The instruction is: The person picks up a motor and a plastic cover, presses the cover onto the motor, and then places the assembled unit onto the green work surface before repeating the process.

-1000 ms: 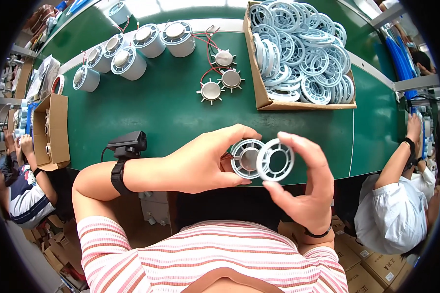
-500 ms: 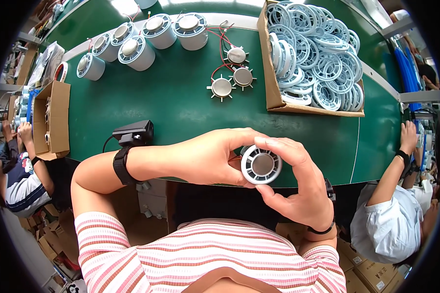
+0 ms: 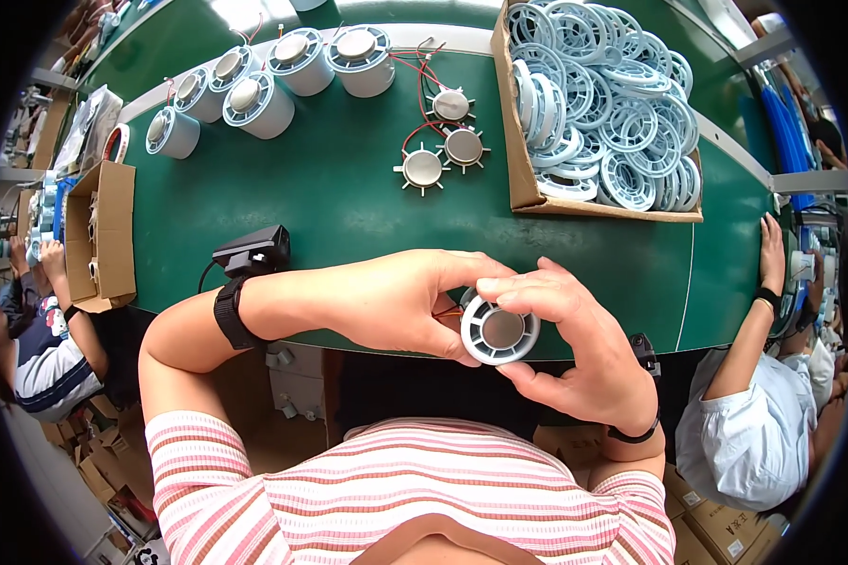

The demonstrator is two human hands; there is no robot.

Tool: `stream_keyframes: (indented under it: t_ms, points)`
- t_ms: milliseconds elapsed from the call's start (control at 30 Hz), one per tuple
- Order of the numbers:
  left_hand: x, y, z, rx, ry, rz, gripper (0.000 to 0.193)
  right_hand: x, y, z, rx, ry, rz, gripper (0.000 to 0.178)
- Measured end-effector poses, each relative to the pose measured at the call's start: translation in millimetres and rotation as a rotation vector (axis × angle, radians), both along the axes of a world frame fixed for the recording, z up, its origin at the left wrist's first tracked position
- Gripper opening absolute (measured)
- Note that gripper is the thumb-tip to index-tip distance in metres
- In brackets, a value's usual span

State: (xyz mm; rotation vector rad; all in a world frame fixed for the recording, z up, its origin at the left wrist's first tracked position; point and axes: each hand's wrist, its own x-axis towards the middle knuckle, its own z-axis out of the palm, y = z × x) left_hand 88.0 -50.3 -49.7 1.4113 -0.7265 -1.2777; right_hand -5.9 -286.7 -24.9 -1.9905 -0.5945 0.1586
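White round housing [image 3: 499,330] gripped by both hands, left hand [image 3: 400,301], right hand [image 3: 575,353], three motor discs [image 3: 446,135] beyond

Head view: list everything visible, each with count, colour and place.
Round grille assembly: one, white with grey centre, held in both hands.
Finished cylinders: six or so, white, far left of table.
Spiked discs: three, grey, red wires, table centre.
Grille rings: many, white, in cardboard box.
Small box: one, cardboard, left edge.
Green table.
Co-workers: left and right edges.
Left hand, right hand: both on the assembly.
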Motion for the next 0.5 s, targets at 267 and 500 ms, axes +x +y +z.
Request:
stream_keyframes:
  t_ms: [267,500]
  points:
    - [13,2,7,0.093,0.624,0.039,0.063,3,0,-1,-0.063,-0.034,0.024,0.067]
    - [1,1,8,0.029,0.411,0.091,0.06,-22,20,-10,-0.327,-0.296,-0.172,0.073]
